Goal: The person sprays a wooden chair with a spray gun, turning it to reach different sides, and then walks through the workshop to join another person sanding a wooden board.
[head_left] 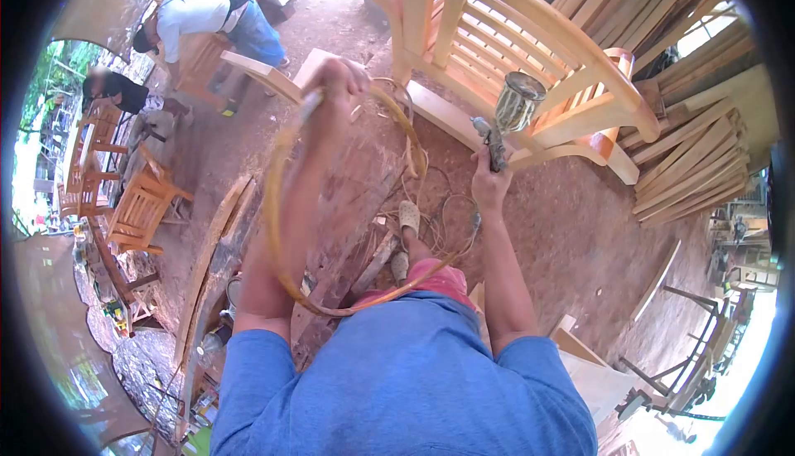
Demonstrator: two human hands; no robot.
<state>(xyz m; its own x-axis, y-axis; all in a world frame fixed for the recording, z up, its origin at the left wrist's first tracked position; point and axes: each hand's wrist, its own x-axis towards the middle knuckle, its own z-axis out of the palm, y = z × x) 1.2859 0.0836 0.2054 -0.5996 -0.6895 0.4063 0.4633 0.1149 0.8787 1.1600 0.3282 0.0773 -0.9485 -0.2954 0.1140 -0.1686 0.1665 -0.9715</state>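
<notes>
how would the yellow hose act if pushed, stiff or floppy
The yellow hose would likely bend, since it already sags in a wide loop. It may be springy too, as that curve looks smooth, not kinked. It's probably fairly light: the left hand seems to hold the loop up.

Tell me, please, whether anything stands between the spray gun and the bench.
Nothing visible does: the right hand holds the spray gun before the bench, while the hose loops below and to the left, outside that gap.
</notes>
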